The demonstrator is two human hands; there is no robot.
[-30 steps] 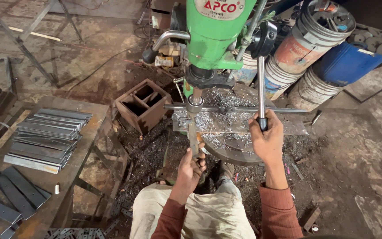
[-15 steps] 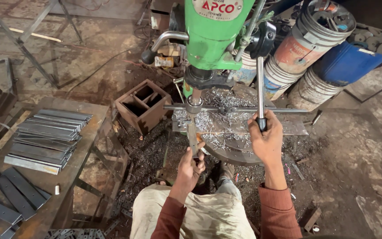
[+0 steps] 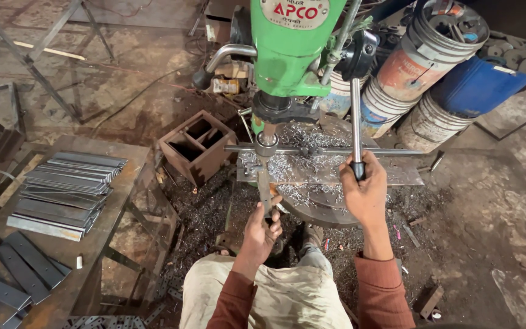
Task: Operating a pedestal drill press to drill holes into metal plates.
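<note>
currently the left hand is clamped on the near end of a flat metal strip lying under the spindle of the green drill press. the right hand is wrapped tight around the feed lever. finished strips are stacked on the bench to the left.

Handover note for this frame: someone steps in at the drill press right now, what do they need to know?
Left hand: gripping the near end of a flat metal strip lying under the drill chuck.
Right hand: closed on the feed lever of the green drill press.
Shavings cover the press table. A stack of flat strips lies on the bench to the left.
Whether the bit touches the strip cannot be told.
</note>
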